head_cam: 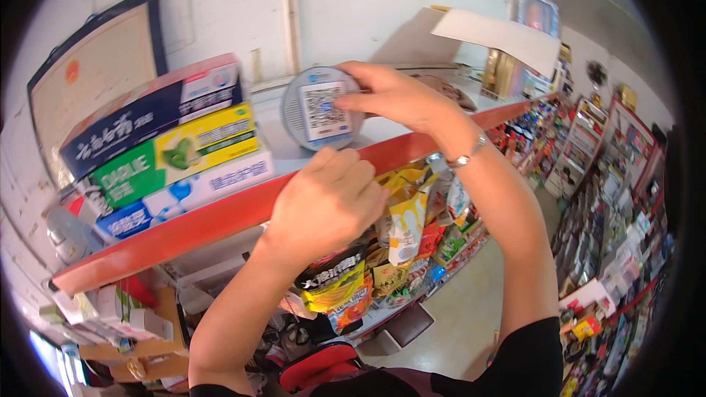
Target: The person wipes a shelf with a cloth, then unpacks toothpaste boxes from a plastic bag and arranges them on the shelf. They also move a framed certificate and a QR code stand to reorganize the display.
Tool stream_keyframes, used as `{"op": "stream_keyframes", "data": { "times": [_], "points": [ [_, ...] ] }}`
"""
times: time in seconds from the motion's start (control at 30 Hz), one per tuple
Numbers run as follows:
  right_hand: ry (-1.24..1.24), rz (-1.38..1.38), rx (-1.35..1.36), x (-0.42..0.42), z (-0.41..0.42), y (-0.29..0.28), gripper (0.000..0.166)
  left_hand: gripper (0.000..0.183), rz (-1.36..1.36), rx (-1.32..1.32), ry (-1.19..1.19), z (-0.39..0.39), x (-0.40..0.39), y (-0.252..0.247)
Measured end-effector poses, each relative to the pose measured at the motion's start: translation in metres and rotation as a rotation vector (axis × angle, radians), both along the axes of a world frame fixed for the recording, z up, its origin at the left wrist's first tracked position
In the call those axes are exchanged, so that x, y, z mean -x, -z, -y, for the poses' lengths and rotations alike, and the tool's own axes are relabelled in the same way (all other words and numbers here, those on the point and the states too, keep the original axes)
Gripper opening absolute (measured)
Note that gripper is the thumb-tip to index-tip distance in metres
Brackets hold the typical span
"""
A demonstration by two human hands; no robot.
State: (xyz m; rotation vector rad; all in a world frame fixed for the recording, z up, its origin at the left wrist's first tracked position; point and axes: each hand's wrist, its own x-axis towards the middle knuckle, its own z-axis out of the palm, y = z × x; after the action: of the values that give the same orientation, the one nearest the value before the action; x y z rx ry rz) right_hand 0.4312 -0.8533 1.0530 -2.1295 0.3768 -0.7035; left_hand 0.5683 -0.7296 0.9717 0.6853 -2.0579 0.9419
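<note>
A round grey payment speaker with a printed code on its face (294,113) stands on the white shelf top, behind its red edge. My right hand (386,91), with a metal bracelet at the wrist, grips its right side, thumb on the front and fingers behind the rim. Just below the device, my left hand (329,198) is held in a loose fist before the red edge; its palm side is hidden, so whether anything is inside does not show. Left of the device lies a stack of toothpaste boxes (182,146).
The red shelf edge (209,231) runs across in front. Below hang snack bags (408,220). A framed certificate (96,82) leans at the wall. Brown cloth (444,91) and a white sheet (496,38) lie farther right. A red seat (317,366) is below, and stocked shelves (606,231) stand right.
</note>
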Motion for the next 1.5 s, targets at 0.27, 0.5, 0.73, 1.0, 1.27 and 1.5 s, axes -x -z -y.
{"op": "stream_keyframes", "data": {
  "times": [0.27, 0.5, 0.73, 1.0, 1.27, 1.5],
  "points": [
    [-0.157, 0.058, 0.004, -0.011, 0.021, 0.007, 0.049, 0.022, 0.031, -0.012, -0.058, -0.004, 0.007, -0.007],
    [0.126, 0.116, 0.257, 0.024, 0.034, 0.016, 0.056, 0.027, 0.005, -0.028, -0.085, -0.003, 0.011, -0.005],
    [0.709, -0.303, 0.826, 0.121, 0.100, 0.017, 0.046, 0.027, 0.033, -0.024, -0.135, -0.004, 0.015, -0.007],
    [0.597, -0.609, 0.616, 0.136, 0.153, 0.012, 0.058, 0.027, 0.018, -0.058, -0.167, -0.003, 0.015, -0.008],
    [0.309, -0.627, 0.611, 0.135, 0.138, -0.011, 0.051, 0.024, 0.014, -0.164, -0.254, -0.001, 0.015, -0.005],
    [-0.011, -0.745, 0.618, 0.095, 0.164, 0.000, 0.041, 0.021, 0.083, -0.184, -0.324, -0.003, 0.019, -0.005]
  ]
}}
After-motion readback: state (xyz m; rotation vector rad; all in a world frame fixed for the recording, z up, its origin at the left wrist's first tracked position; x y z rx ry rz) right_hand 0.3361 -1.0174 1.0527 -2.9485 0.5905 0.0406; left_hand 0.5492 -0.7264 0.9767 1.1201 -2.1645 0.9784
